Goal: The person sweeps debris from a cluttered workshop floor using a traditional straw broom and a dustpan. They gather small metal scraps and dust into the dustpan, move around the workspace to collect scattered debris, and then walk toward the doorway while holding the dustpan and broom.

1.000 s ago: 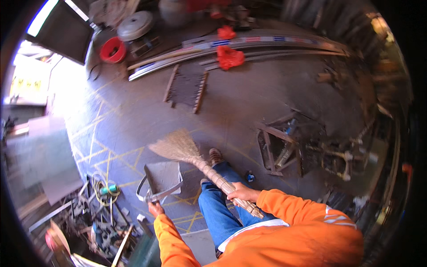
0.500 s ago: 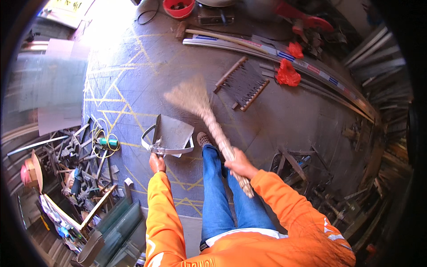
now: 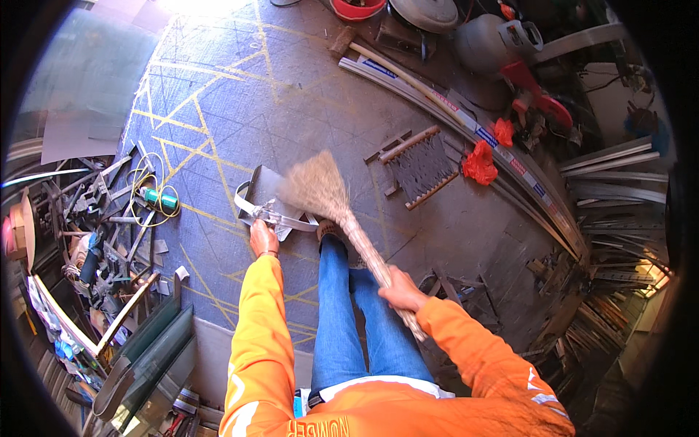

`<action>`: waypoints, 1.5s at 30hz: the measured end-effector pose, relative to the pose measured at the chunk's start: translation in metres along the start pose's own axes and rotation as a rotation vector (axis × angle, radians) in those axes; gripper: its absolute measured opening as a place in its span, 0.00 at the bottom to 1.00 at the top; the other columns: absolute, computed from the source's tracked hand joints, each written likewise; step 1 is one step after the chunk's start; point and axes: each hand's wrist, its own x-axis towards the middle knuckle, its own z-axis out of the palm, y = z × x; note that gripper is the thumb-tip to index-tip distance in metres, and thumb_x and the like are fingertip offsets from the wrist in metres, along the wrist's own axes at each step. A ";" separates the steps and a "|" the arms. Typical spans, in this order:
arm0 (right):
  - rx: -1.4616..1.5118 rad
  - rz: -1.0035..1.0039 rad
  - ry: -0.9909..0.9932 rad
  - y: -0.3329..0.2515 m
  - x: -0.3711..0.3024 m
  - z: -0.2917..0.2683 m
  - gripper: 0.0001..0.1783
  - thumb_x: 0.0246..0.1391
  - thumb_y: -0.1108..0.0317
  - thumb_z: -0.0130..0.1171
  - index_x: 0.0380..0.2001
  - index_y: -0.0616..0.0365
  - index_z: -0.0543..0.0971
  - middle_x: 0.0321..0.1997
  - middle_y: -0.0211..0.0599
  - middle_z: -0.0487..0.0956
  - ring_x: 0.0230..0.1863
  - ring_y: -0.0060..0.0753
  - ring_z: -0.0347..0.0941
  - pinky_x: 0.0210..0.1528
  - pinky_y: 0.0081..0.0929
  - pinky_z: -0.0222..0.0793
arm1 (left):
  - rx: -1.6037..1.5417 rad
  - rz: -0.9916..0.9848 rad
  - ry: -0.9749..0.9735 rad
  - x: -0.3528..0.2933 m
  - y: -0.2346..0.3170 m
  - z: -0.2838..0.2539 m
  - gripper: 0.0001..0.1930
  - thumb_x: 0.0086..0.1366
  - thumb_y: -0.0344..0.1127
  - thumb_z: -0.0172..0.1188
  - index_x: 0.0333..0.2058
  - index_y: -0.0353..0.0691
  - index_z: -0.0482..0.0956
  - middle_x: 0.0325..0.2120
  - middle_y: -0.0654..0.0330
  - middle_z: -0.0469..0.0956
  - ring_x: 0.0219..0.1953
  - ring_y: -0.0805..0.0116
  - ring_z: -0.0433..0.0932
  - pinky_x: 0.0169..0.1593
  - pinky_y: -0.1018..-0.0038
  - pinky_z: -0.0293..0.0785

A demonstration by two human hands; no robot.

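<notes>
My left hand [image 3: 263, 239] is closed on the handle of a grey metal dustpan [image 3: 263, 183], which rests on the floor ahead of my feet. A pale curved band arches across the pan, and some light debris shows near its handle side. In my right hand [image 3: 402, 289] is the thick wrapped handle of a straw broom [image 3: 320, 186]. Its fanned bristles, slightly blurred, are at the pan's right side and overlap it in view. Whether they touch the pan's metal I cannot tell. One shoe [image 3: 329, 229] is just below the bristles.
Right of the broom lies a small frame with dark webbing [image 3: 424, 169]. Beyond it are long metal strips [image 3: 510, 160], a wooden-handled hammer [image 3: 341, 42] and a red plastic bag [image 3: 479, 164]. Scrap metal [image 3: 120, 251] and a green tool with yellow cord [image 3: 162, 198] lie left.
The broom's bristles have come down and closer to the dustpan, now overlapping its right side. Both hands keep their hold. The whole view has shifted, showing more of the right side.
</notes>
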 end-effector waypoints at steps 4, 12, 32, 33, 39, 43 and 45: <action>0.201 0.046 -0.054 -0.047 -0.043 -0.043 0.29 0.47 0.74 0.62 0.54 0.66 0.68 0.30 0.43 0.76 0.19 0.31 0.74 0.20 0.32 0.70 | -0.126 -0.018 0.036 -0.001 -0.018 -0.003 0.07 0.56 0.27 0.58 0.34 0.33 0.74 0.34 0.43 0.77 0.42 0.40 0.75 0.46 0.51 0.71; 0.313 -0.108 0.309 -0.104 0.079 -0.114 0.25 0.46 0.73 0.60 0.49 0.68 0.67 0.31 0.49 0.79 0.20 0.39 0.78 0.22 0.36 0.75 | -0.154 -0.066 0.008 0.037 0.016 -0.033 0.11 0.56 0.30 0.64 0.36 0.32 0.74 0.37 0.43 0.78 0.44 0.40 0.76 0.46 0.52 0.71; -0.189 -0.145 0.348 -0.176 0.172 -0.228 0.29 0.46 0.67 0.62 0.49 0.70 0.64 0.40 0.68 0.78 0.44 0.69 0.76 0.48 0.53 0.72 | -0.178 -0.317 0.038 0.123 0.110 -0.053 0.14 0.58 0.33 0.66 0.40 0.34 0.75 0.38 0.44 0.79 0.44 0.39 0.76 0.46 0.53 0.71; -0.242 -0.142 0.317 -0.174 0.179 -0.223 0.28 0.46 0.67 0.62 0.48 0.70 0.64 0.41 0.68 0.78 0.44 0.69 0.76 0.48 0.52 0.72 | -0.166 -0.340 0.018 0.131 0.113 -0.050 0.14 0.58 0.34 0.66 0.40 0.34 0.75 0.38 0.44 0.79 0.44 0.40 0.76 0.46 0.53 0.71; -0.054 0.007 -0.170 -0.173 0.111 -0.227 0.28 0.46 0.69 0.62 0.50 0.68 0.67 0.35 0.59 0.79 0.30 0.50 0.81 0.33 0.44 0.77 | -0.203 -0.357 0.052 0.151 0.129 -0.036 0.14 0.58 0.32 0.66 0.39 0.33 0.75 0.39 0.44 0.79 0.44 0.40 0.77 0.46 0.53 0.71; 0.002 -0.014 -0.178 -0.183 0.080 -0.258 0.28 0.46 0.71 0.62 0.52 0.66 0.68 0.31 0.51 0.79 0.22 0.38 0.78 0.25 0.37 0.75 | -0.254 -0.327 0.111 0.149 0.109 -0.033 0.13 0.57 0.30 0.66 0.39 0.33 0.75 0.38 0.43 0.79 0.44 0.40 0.77 0.46 0.53 0.71; 0.009 -0.069 -0.084 -0.194 0.086 -0.268 0.28 0.46 0.72 0.61 0.52 0.66 0.68 0.31 0.50 0.79 0.22 0.38 0.78 0.24 0.37 0.75 | -0.308 -0.317 0.167 0.151 0.115 -0.040 0.13 0.55 0.29 0.68 0.38 0.32 0.75 0.37 0.42 0.79 0.43 0.40 0.77 0.46 0.55 0.71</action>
